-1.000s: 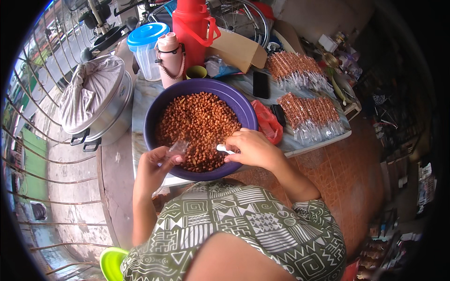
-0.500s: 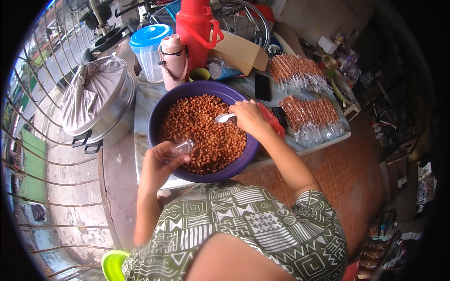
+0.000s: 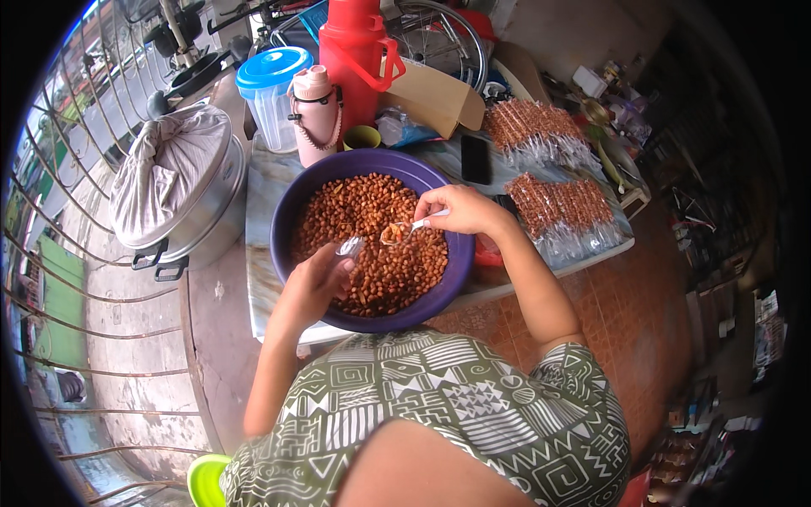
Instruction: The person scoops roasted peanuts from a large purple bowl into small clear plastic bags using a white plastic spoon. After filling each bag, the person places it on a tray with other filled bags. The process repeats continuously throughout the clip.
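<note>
A purple basin (image 3: pixel 288 269) full of reddish-brown peanuts (image 3: pixel 363 198) stands at the table's near edge. Over its left part, my left hand (image 3: pixel 317 277) is closed around a small clear plastic bag (image 3: pixel 350 246), whose mouth points up and right. My right hand (image 3: pixel 452 211) pinches the handle of a white spoon (image 3: pixel 420 224). Some peanuts lie in the spoon's bowl, which hangs just above the heap, a short gap to the right of the bag.
Two rows of filled peanut packs (image 3: pixel 562 203) lie on the right of the table, beside a black phone (image 3: pixel 475 159). Behind the basin stand a pink bottle (image 3: pixel 315 118), a red thermos (image 3: pixel 351 76) and a blue-lidded container (image 3: pixel 274 93). A cloth-covered pot (image 3: pixel 211 203) sits at the left.
The spoon has come up out of the peanuts with a load, drawn nearer to me. My left hand has moved up and right with the bag, toward the spoon.
</note>
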A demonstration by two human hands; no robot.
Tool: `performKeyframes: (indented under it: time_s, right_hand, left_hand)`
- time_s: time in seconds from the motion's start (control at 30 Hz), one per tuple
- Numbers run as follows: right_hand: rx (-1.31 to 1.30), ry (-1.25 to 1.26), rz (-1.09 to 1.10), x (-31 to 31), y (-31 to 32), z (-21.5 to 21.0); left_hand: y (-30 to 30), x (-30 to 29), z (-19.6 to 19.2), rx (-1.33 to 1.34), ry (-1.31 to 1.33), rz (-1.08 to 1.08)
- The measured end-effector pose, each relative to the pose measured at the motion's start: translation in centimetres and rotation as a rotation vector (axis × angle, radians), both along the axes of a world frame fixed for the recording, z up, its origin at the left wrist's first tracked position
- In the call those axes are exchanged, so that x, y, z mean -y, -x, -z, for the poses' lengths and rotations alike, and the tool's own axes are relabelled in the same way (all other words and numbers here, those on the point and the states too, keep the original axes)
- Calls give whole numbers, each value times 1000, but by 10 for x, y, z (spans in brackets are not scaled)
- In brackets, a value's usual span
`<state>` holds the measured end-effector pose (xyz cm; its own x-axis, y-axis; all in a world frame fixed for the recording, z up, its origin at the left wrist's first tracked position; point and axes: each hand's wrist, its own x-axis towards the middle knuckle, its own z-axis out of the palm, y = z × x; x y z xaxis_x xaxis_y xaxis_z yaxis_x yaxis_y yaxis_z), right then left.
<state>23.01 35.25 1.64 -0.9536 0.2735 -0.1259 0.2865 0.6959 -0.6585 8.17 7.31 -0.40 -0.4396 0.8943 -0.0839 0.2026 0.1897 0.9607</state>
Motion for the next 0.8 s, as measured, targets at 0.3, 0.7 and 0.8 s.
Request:
performKeyframes:
  time_s: [0.3,0.7,0.8]
  right_hand:
    - [-54,-119,-132,0,-6,-97]
    - [-85,-99,-251,8,10,-104]
    - [-137,-195,-271,9,15,-102]
  left_hand:
    - [-7,-19,-3,164,-70,127]
    - [-3,-22,-8,376,-117,215]
    - [-3,-21,-9,391,-119,213]
